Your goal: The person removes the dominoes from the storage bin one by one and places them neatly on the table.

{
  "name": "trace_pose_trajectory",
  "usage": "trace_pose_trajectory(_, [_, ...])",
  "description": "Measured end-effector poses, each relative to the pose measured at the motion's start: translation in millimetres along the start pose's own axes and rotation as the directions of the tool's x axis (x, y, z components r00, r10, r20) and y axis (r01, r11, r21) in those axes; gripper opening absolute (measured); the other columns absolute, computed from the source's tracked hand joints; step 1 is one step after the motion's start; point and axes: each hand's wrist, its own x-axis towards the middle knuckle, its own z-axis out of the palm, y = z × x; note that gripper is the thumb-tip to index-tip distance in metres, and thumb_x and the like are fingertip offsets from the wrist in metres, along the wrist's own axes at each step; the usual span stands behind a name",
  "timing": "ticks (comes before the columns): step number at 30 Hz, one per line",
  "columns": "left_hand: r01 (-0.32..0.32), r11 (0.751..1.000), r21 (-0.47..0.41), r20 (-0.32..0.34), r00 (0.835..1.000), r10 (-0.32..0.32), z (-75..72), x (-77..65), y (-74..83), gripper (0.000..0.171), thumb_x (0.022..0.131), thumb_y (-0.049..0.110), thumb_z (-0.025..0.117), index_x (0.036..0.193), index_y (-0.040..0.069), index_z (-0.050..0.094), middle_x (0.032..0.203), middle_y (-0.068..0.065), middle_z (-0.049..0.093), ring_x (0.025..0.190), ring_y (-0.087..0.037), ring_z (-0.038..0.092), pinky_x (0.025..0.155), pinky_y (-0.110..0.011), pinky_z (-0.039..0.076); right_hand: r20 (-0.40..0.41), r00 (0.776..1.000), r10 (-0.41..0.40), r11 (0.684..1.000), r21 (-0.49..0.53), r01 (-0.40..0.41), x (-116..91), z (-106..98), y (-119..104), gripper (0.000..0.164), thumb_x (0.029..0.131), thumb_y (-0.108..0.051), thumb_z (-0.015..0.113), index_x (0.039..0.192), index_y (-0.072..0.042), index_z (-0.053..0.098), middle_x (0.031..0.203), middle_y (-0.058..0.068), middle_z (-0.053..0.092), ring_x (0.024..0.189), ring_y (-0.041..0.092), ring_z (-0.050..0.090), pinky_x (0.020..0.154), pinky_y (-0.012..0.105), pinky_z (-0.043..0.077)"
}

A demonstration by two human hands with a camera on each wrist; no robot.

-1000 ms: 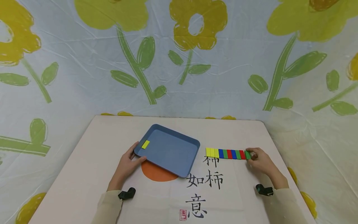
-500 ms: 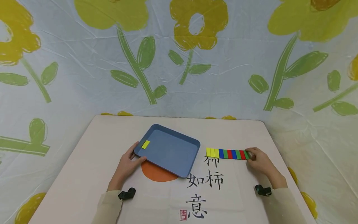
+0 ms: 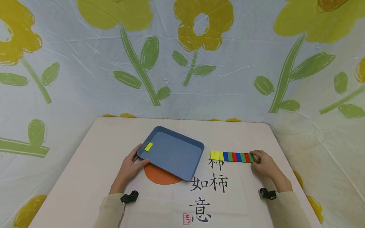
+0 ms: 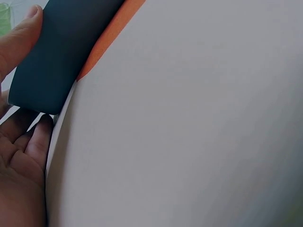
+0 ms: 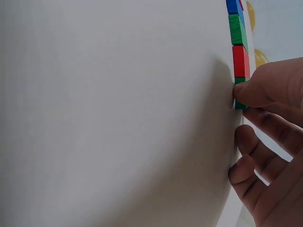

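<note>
My left hand grips the near left corner of a blue rectangular tray, thumb along the front wall and fingers around the left side. Inside the tray, near its left wall, lies one small yellow block. My right hand pinches a green block between thumb and fingers, at the right end of a straight row of blocks. That green block sits against a red block in the right wrist view. Leftward the row runs through blue, green and red blocks to three yellow blocks.
The pale table mat bears black brush characters, a red seal mark and an orange shape partly under the tray. A flower-printed cloth hangs around the back and sides of the table.
The green block in my right hand has shifted slightly left, from standing a little askew to lining up against the red block. My left hand and the tray stay put.
</note>
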Motion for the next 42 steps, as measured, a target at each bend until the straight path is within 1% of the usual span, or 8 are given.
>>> trace_pose_trajectory(10, [0.004, 1.000, 0.009, -0.002, 1.000, -0.004, 0.4, 1.0, 0.0, 0.092, 0.093, 0.045, 0.079, 0.167, 0.025, 0.028, 0.173, -0.014, 0.026, 0.157, -0.038, 0.032, 0.125, -0.046, 0.036, -0.011, 1.000, -0.015, 1.000, -0.002, 0.015, 1.0, 1.9, 4.1, 0.048, 0.085, -0.001, 0.074, 0.130, 0.011, 0.063, 0.128, 0.030, 0.060, 0.088, 0.025, 0.054, 0.070, 0.033, 0.048])
trace_pose_trajectory(18, [-0.001, 1.000, 0.010, -0.008, 1.000, 0.001, 0.8, 0.9, -0.2, 0.092, 0.093, 0.045, 0.080, 0.167, 0.026, 0.029, 0.173, -0.013, 0.026, 0.157, -0.038, 0.033, 0.124, -0.046, 0.037, -0.004, 1.000, 0.001, 1.000, 0.000, -0.001, 0.9, 0.0, 2.2, 0.048, 0.085, -0.001, 0.074, 0.131, 0.011, 0.062, 0.128, 0.031, 0.059, 0.089, 0.027, 0.055, 0.071, 0.035, 0.050])
trace_pose_trajectory(25, [0.000, 1.000, 0.014, -0.007, 1.000, 0.000, 0.9, 1.3, -0.6, 0.092, 0.093, 0.045, 0.080, 0.167, 0.026, 0.029, 0.173, -0.013, 0.027, 0.157, -0.037, 0.033, 0.124, -0.046, 0.037, -0.008, 1.000, -0.010, 1.000, -0.002, 0.010, 0.2, 0.6, 2.2, 0.047, 0.085, 0.000, 0.072, 0.130, 0.012, 0.063, 0.128, 0.031, 0.059, 0.088, 0.027, 0.054, 0.071, 0.035, 0.050])
trace_pose_trajectory(34, [0.001, 1.000, 0.009, -0.002, 1.000, -0.001, 0.6, 1.5, 0.4, 0.092, 0.093, 0.044, 0.080, 0.167, 0.025, 0.029, 0.173, -0.013, 0.026, 0.157, -0.037, 0.032, 0.124, -0.045, 0.037, -0.004, 1.000, -0.005, 1.000, 0.007, 0.005, -1.2, -0.1, 0.8, 0.048, 0.085, 0.000, 0.071, 0.131, 0.012, 0.061, 0.127, 0.032, 0.058, 0.088, 0.026, 0.054, 0.070, 0.035, 0.049])
trace_pose_trajectory(38, [0.000, 1.000, 0.003, 0.000, 1.000, 0.000, 0.3, 1.2, 0.9, 0.092, 0.093, 0.043, 0.080, 0.167, 0.024, 0.029, 0.173, -0.013, 0.026, 0.157, -0.038, 0.032, 0.124, -0.045, 0.037, 0.010, 1.000, -0.010, 1.000, 0.015, 0.010, -1.6, -2.6, -0.4, 0.054, 0.083, 0.002, 0.070, 0.135, 0.012, 0.059, 0.128, 0.035, 0.055, 0.085, 0.025, 0.053, 0.067, 0.034, 0.047])
trace_pose_trajectory(42, [-0.003, 1.000, 0.001, -0.001, 1.000, 0.003, 0.4, 1.0, 0.8, 0.092, 0.093, 0.043, 0.080, 0.167, 0.024, 0.029, 0.173, -0.012, 0.026, 0.158, -0.037, 0.032, 0.124, -0.045, 0.037, 0.018, 1.000, -0.001, 1.000, 0.012, 0.001, -1.4, -4.1, -0.8, 0.061, 0.081, 0.003, 0.066, 0.140, 0.009, 0.055, 0.134, 0.037, 0.049, 0.083, 0.023, 0.052, 0.066, 0.033, 0.043])
